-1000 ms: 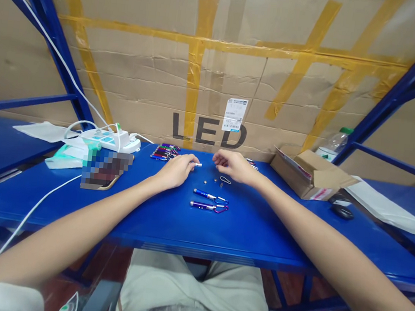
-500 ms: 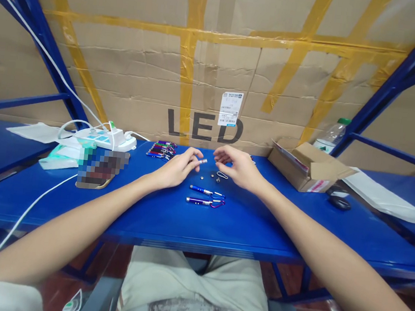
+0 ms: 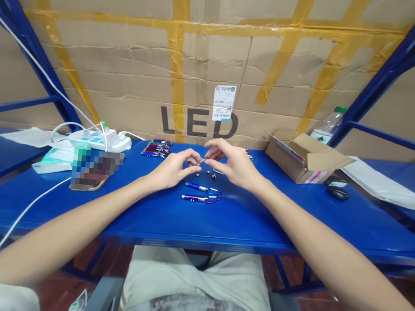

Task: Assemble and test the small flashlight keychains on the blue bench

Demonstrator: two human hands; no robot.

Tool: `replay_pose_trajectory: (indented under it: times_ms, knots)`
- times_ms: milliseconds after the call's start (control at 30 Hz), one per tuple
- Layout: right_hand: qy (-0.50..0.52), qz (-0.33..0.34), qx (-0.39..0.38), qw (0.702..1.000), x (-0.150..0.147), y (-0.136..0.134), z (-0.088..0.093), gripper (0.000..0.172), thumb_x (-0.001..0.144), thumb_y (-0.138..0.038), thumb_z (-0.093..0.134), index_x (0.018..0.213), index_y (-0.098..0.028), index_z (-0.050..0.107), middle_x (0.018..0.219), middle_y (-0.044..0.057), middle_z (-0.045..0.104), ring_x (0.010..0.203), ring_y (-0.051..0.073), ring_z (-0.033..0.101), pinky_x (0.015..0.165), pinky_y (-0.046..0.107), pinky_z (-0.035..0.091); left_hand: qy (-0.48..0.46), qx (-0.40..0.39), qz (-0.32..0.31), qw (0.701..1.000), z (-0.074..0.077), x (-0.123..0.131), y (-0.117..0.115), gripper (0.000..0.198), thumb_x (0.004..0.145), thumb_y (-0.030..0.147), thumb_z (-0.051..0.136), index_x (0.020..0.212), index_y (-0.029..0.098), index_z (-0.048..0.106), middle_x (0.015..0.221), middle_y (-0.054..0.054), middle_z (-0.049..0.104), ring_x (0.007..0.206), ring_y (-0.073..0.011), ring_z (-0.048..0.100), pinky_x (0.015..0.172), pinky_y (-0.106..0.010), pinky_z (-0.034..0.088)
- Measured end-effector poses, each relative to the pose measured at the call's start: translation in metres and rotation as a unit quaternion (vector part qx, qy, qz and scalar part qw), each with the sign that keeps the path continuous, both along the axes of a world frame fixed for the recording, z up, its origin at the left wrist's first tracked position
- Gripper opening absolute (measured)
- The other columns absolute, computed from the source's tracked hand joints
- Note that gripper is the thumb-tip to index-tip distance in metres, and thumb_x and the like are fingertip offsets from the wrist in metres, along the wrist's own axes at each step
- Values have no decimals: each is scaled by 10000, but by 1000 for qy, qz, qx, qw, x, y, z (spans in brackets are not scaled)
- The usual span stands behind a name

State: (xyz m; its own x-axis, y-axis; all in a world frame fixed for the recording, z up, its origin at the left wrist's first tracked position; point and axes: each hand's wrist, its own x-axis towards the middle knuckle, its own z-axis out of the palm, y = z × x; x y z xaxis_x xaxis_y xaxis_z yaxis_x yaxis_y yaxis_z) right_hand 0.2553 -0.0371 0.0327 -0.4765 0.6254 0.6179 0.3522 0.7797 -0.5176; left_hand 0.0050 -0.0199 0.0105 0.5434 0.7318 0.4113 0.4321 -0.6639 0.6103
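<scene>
My left hand (image 3: 172,169) is closed in a pinch on a small silver tube (image 3: 201,161), whose end shows past the fingertips. The thumb and fingers of my right hand (image 3: 232,164) meet at that end, on something too small to make out. Just below the hands lie several tiny metal pieces (image 3: 213,176), and a silver carabiner (image 3: 218,171) is partly covered by my right hand. Nearer to me, a blue mini flashlight (image 3: 196,187) and a purple mini flashlight (image 3: 193,198) rest side by side, each with a carabiner clip.
A row of coloured mini flashlights (image 3: 156,148) lies left of my hands. Further left are a phone (image 3: 95,183), a tissue pack (image 3: 56,160) and a white power strip (image 3: 90,138) with cables. On the right stand an open carton (image 3: 303,160), a black mouse (image 3: 337,193) and a bottle (image 3: 327,128).
My hands have come together: the right fingertips now meet the tube's end, which stood apart from them before. The whole view has shifted slightly.
</scene>
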Motion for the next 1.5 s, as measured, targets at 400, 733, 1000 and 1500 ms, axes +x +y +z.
replay_pose_trajectory:
  times_ms: [400,733,1000,1500]
  knots:
    - [-16,8,4,1000,-1,-2,-3,299,1037,-322,676,1330,-274,642,1096,43,817,999,241,784,953,406,630,21,72,24,997,6,0,-2,220,988,407,787,1087,217,736,1055,-49,819,965,-222,767,925,-361,582]
    - [-26,0,47,999,-1,0,-4,309,1045,-315,677,1350,-268,653,1107,49,834,1003,243,806,947,390,637,-19,81,28,996,2,1,-1,240,958,416,818,1053,207,748,1013,-46,814,933,-217,752,843,-333,546]
    - [-42,6,34,998,-2,-4,1,278,1042,-300,658,1318,-267,666,1067,38,844,969,236,802,906,369,623,-65,-3,22,998,-2,8,-5,322,891,475,860,991,186,761,895,-21,793,798,-182,713,737,-293,520]
    - [-139,23,-41,989,5,-5,19,354,953,-235,722,1302,-230,662,976,23,852,865,212,802,826,327,585,-149,-214,-67,963,-19,20,6,488,690,431,1010,1019,129,814,989,-106,850,933,-250,801,944,-418,629]
